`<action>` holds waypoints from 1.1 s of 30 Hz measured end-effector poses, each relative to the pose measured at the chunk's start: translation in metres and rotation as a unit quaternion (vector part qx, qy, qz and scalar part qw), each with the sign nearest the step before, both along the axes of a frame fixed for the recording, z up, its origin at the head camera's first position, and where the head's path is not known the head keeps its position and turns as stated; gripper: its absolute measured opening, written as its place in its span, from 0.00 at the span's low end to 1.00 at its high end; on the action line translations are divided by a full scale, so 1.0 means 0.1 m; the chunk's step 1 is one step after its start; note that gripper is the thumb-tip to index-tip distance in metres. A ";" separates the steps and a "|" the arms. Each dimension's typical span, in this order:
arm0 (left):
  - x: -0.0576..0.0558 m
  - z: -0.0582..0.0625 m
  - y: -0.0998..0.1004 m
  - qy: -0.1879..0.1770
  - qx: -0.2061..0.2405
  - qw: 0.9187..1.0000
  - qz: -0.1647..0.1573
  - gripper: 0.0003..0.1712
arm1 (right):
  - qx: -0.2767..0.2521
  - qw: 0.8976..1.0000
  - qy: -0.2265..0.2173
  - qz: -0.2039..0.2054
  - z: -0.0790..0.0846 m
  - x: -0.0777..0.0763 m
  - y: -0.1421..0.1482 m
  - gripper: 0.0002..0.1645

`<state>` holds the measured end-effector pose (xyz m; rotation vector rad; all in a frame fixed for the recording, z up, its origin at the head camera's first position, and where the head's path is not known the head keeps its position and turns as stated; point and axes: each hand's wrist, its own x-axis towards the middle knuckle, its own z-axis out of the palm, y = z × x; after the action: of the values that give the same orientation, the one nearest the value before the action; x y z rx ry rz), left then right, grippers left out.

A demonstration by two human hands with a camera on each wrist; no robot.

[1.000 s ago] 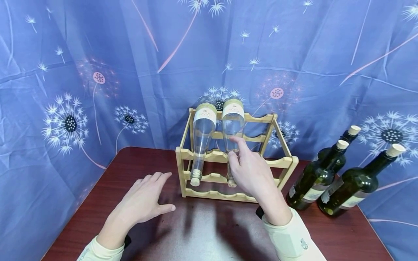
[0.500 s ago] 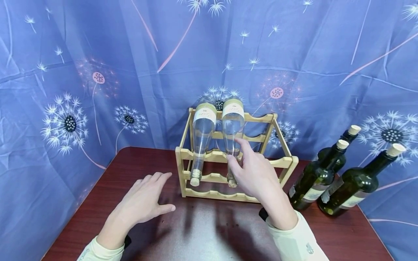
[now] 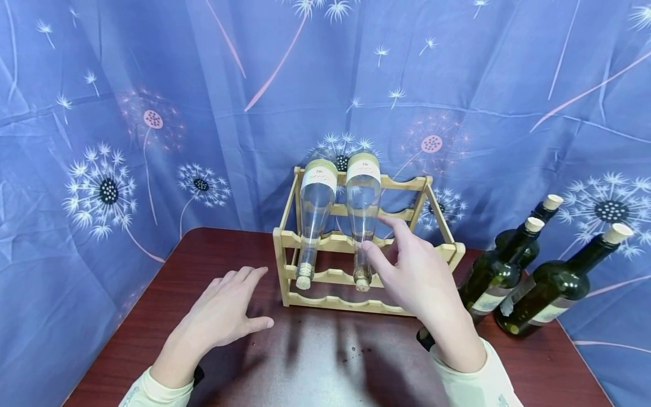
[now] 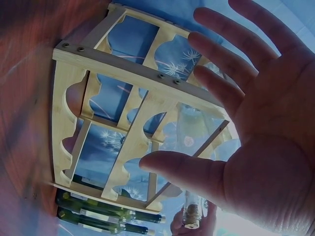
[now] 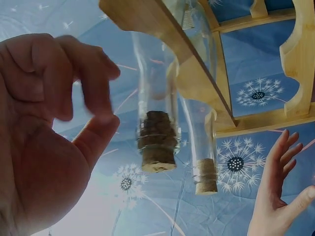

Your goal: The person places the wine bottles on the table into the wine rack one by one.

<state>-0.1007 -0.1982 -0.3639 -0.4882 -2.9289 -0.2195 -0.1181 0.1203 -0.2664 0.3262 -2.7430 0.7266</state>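
Observation:
Two clear glass bottles with corks and white labels lie in the top tier of a wooden wine rack (image 3: 335, 302), corks towards me. The left bottle (image 3: 316, 206) and the right bottle (image 3: 363, 198) rest side by side, necks sloping down. Beside the right bottle's neck hovers my right hand (image 3: 417, 271), its fingers loosely bent. In the right wrist view that hand (image 5: 54, 108) has nothing in its grasp and stands apart from the cork (image 5: 157, 140). My left hand (image 3: 218, 314) is left of the rack, fingers extended and thumb spread, holding nothing.
Several dark green corked bottles (image 3: 551, 291) stand upright at the table's right, close to the rack's right end and my right forearm. The reddish-brown table (image 3: 183, 271) has a blue dandelion-print curtain (image 3: 244, 141) behind it and at its sides.
My right hand has come off the right clear bottle and drawn back to the right and towards me. The bottle stays in the rack. My left hand has not visibly moved.

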 end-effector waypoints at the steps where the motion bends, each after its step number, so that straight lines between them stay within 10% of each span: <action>1: 0.00 0.00 0.00 -0.001 0.001 1.000 0.001 0.57 | 0.000 1.000 0.009 -0.001 0.00 0.01 0.01 0.37; 33: -0.01 0.00 0.01 0.014 0.013 1.000 -0.005 0.61 | 0.001 0.994 0.102 0.036 -0.18 0.35 0.45 0.35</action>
<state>-0.1020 -0.1971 -0.3640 -0.4978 -2.8933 -0.2511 -0.0835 0.1654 -0.2848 0.4740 -2.5501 0.6687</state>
